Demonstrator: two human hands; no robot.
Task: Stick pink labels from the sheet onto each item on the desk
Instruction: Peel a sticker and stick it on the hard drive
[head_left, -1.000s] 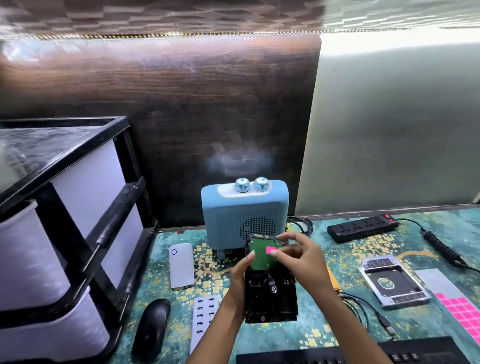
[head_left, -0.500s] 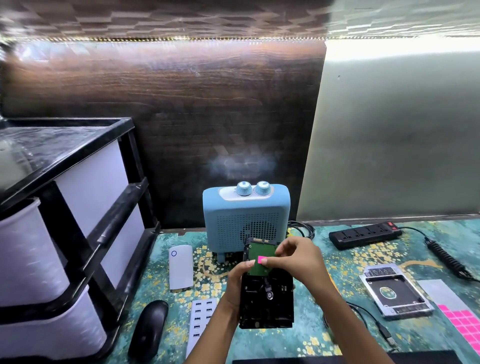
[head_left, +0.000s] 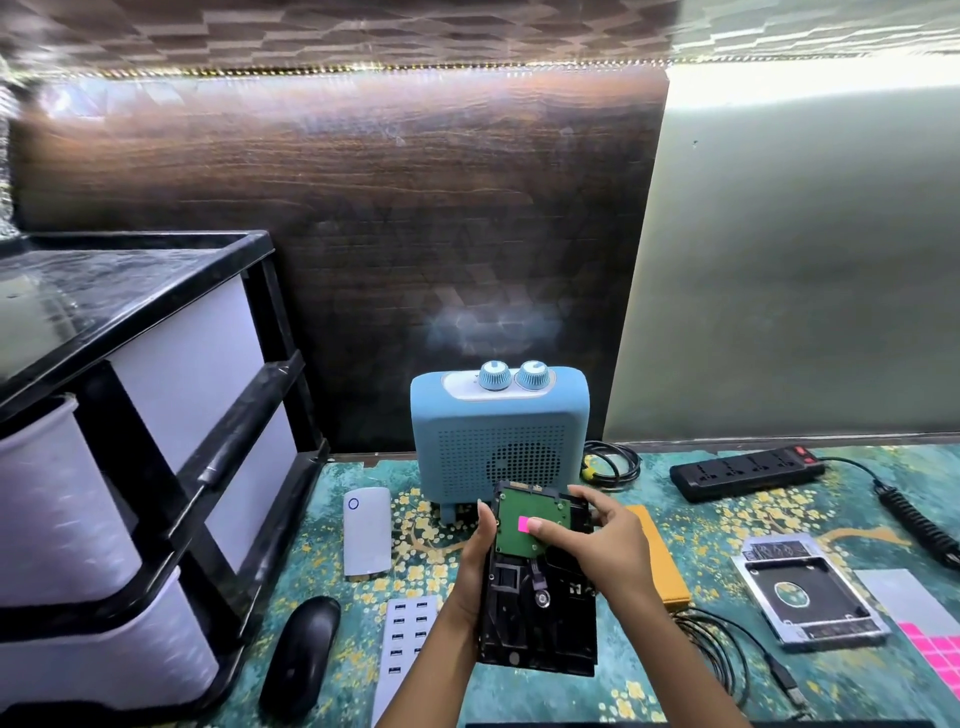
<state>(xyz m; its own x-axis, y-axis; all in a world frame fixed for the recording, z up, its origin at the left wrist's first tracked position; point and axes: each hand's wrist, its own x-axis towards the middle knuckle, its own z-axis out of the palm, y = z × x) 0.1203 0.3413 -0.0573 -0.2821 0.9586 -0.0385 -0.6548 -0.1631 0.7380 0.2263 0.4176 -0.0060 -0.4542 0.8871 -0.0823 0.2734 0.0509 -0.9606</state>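
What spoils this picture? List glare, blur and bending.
Head view: an overhead light strip washes out the pale wall; glare patches sit on the dark wood panel; wide-angle bending curves the black shelf and the edges; the pink label on the hard drive stays sharp.

- Hands: 2 – left hand (head_left: 470, 582), right hand (head_left: 602, 545).
- Hard drive (head_left: 540, 613): 1.
- Pink label (head_left: 523, 524) on drive: 1.
- Label sheet (head_left: 935, 647): 1, partly out of view; label qty can't be counted.
- Blue heater (head_left: 498, 441): 1, w/ 2 knobs.
- Mouse (head_left: 306, 649): 1.
- Power strip (head_left: 748, 470): 1.
- Drive caddy (head_left: 810, 597): 1.
- White USB hub (head_left: 408, 639): 1.
- White power bank (head_left: 367, 530): 1.
- Drawer unit (head_left: 130, 441): 1.
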